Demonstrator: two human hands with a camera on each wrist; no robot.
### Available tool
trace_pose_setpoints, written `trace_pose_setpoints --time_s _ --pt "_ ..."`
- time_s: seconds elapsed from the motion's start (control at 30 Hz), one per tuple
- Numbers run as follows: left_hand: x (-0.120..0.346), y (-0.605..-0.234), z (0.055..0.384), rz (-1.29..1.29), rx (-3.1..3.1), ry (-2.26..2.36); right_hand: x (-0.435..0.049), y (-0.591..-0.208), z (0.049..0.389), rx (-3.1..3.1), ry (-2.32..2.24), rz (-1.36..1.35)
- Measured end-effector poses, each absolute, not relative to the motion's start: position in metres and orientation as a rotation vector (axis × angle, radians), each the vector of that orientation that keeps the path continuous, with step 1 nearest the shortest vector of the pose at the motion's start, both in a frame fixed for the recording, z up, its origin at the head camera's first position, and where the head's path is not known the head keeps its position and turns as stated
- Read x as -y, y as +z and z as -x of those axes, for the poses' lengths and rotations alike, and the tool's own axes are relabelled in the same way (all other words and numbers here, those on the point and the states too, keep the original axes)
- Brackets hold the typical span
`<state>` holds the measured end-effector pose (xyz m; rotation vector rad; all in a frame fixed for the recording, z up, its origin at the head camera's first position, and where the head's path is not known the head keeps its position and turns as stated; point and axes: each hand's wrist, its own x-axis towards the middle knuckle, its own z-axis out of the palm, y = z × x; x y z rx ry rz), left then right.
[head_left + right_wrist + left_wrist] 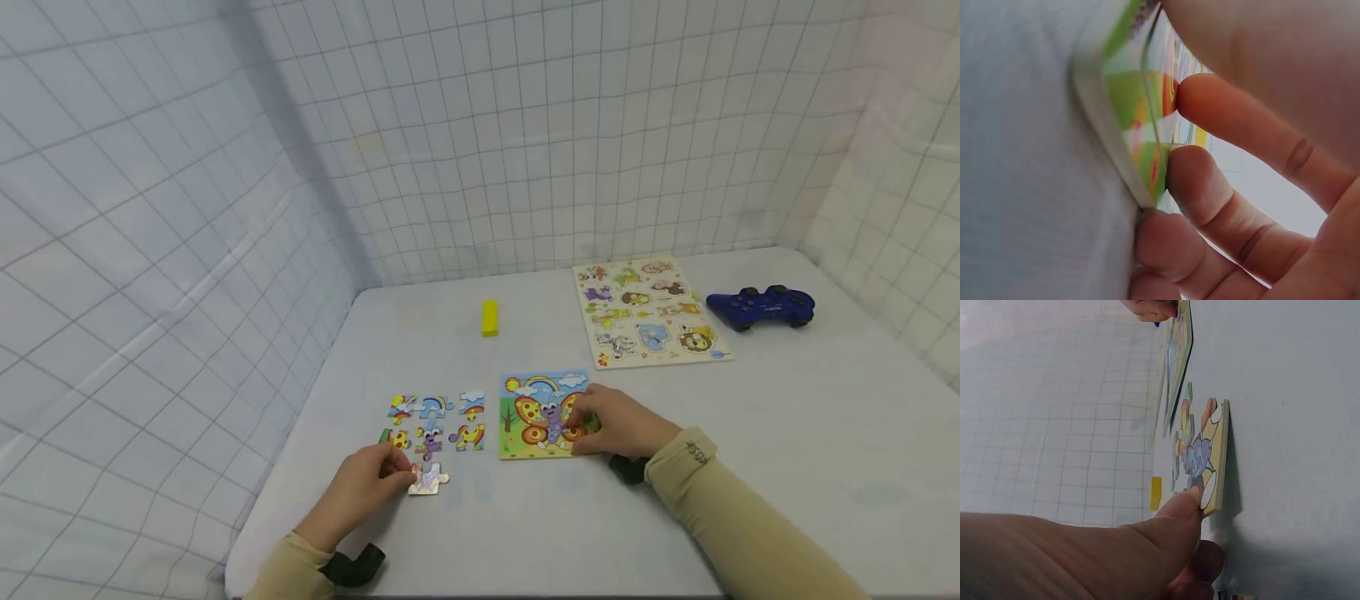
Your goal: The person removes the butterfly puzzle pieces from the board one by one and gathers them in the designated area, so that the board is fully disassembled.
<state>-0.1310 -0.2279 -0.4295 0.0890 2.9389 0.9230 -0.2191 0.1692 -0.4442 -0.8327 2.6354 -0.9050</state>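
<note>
My left hand (363, 485) pinches a jigsaw piece (427, 480) between thumb and fingers. In the left wrist view that piece (1205, 453) stands tilted, showing purple, white and yellow print. Just beyond it lie several loose puzzle pieces (433, 407) in loose rows, printed with parts of a rainbow and a butterfly. To their right is a square butterfly puzzle board (516, 437). My right hand (621, 421) grips the board's right side near its front corner. The right wrist view has fingertips (1194, 181) against the board's face (1125, 100) and edge.
At the back, a yellow block (490, 318) lies on the white table (420, 333). A larger animal puzzle board (592, 312) sits back right, beside a blue game controller (765, 307). Grid-patterned cloth walls (525, 150) rise behind and at both sides.
</note>
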Motion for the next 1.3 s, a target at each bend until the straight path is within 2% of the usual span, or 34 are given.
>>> trace_pose_setpoints --time_s 0.47,0.67,0.87,1.07,1.3 --pt "0.215 -0.427 0.134 -0.206 -3.036 0.699 -0.172 -0.444 0.218 -2.638 -0.923 0.866" --pt "0.163 -0.415 0.138 -0.467 -3.04 0.804 -0.171 -0.444 0.217 -2.641 -0.914 0.88" --pt "0.089 -0.426 0.165 -0.743 -2.843 0.876 -0.17 -0.446 0.218 -2.673 -0.918 0.935" --pt "0.054 -0.443 0.191 -0.776 -2.819 0.802 -0.167 -0.45 0.218 -2.671 -0.928 0.977" --pt "0.043 -0.456 0.199 -0.704 -2.859 0.877 -0.173 -0.445 0.217 -2.696 -0.899 0.952"
